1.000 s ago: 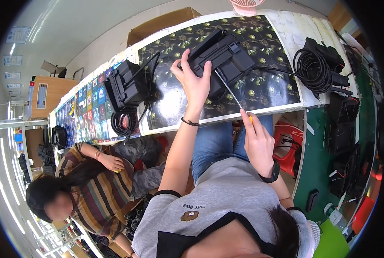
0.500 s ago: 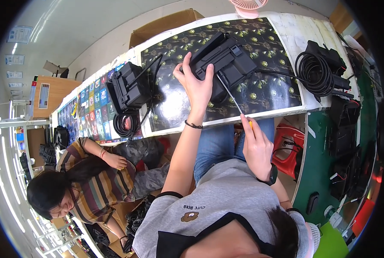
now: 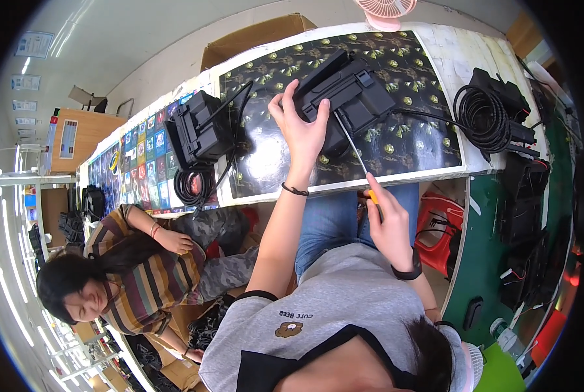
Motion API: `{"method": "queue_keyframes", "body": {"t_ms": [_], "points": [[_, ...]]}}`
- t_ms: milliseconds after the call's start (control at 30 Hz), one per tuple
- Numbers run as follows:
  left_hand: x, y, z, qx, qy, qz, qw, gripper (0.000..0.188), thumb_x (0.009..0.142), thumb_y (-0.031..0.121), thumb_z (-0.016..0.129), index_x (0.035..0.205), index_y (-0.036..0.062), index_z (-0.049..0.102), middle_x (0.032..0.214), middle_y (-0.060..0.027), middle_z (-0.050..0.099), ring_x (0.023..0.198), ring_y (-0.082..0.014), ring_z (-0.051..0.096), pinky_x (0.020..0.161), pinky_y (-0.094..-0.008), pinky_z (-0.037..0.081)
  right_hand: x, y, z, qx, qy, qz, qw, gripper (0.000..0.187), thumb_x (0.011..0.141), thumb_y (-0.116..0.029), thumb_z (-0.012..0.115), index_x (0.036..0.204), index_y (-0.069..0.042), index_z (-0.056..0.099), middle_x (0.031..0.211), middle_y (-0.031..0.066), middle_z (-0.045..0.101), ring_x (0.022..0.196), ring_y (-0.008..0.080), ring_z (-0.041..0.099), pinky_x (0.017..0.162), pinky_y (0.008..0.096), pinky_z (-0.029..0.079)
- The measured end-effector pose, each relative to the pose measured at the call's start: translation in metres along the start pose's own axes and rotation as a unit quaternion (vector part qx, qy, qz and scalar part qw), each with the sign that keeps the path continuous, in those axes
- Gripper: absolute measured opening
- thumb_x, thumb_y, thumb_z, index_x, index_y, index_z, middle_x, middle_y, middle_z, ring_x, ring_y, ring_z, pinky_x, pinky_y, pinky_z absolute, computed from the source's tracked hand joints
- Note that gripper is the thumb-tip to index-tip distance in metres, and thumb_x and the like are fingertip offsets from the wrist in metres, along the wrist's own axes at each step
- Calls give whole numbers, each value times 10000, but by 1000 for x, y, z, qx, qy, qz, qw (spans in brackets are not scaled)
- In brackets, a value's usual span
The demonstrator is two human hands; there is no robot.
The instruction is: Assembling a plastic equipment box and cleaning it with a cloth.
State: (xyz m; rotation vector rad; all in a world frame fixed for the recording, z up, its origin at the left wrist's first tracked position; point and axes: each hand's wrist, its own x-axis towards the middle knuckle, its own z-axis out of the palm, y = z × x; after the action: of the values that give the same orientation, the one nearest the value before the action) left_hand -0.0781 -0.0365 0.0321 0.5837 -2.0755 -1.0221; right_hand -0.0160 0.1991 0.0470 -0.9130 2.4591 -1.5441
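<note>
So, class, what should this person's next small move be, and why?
Probably a gentle trial turn of the yellow-handled tool, with the left hand steadying the black case. The right hand grips the tool, its metal shaft reaches the case's near side, and the left hand is on the case. How the tip sits is too small to tell.

You have a black, boxy case (image 3: 364,98) of moulded plastic at the upper centre of the frame, set aslant over the tabletop (image 3: 429,149). A long flap (image 3: 324,72) stands out along its upper-left side. Your screwdriver (image 3: 353,145) shows a slim metal shaft and a yellow handle, partly covered. It slopes up to the left, tip at the case's lower side; you cannot confirm engagement from this view.
</note>
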Motion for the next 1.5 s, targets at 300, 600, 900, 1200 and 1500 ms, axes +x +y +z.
{"method": "queue_keyframes", "body": {"t_ms": [300,600,900,1200,1500], "points": [[-1,-5,-12,-17,-8,55,998,673,757,163,845,1359,106,549,1280,-164,408,1218,-331,465,1064,-405,402,-11,38,-5,762,-209,364,494,608,1041,-125,499,1581,-51,229,744,-4,431,524,14,356,410,161,304],[-24,-27,-29,-112,-13,37,993,746,732,53,837,1398,106,506,1326,-102,358,1238,-231,449,964,-335,507,-20,71,-51,601,-165,120,773,310,954,-139,670,1198,-46,504,778,89,628,458,30,416,394,162,310],[-26,-32,-30,-182,-65,96,976,746,691,57,869,1361,93,543,1333,-81,358,1268,-232,451,998,-359,515,124,68,-26,368,128,83,917,253,984,-184,671,1195,-134,539,1387,91,609,1042,57,614,608,169,443],[-8,-44,-33,-208,-131,100,964,725,690,70,867,1349,51,566,1363,-80,401,1266,-221,477,1044,-350,448,152,84,-28,359,115,13,926,282,907,-44,730,1102,-114,539,1085,6,624,1051,113,657,684,196,487],[-1,-58,-34,-290,-183,39,938,724,757,110,831,1408,-2,535,1384,-93,446,1318,-235,458,1120,-356,367,140,66,-28,327,123,-32,936,258,833,68,765,921,-45,551,885,-5,577,1009,196,708,857,287,548]]}}
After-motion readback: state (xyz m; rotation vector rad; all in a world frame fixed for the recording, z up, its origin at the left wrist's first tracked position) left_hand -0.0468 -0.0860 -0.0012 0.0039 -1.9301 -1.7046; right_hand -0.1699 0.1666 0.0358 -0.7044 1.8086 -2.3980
